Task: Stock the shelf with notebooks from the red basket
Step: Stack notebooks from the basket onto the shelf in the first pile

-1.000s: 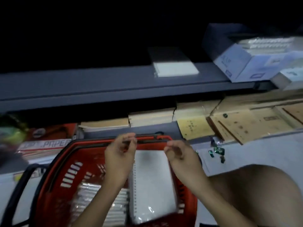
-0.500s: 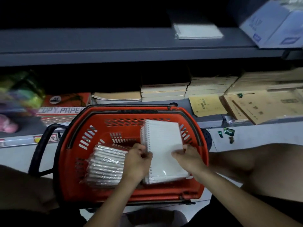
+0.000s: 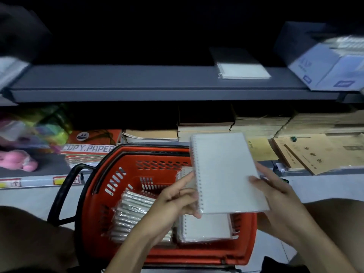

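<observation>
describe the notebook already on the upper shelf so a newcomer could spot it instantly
Start at the dark grey upper shelf running across the top of the view. Toward its right end, just left of the blue-and-white boxes, a single white wrapped notebook lies flat near the front edge. It is the only notebook on that shelf; the others are in the red basket or held in hand.

Counts by kind
One red basket (image 3: pixel 126 174), two hands, one notebook (image 3: pixel 226 172) held, one notebook on shelf (image 3: pixel 244 70), one pink toy (image 3: pixel 17 160)
</observation>
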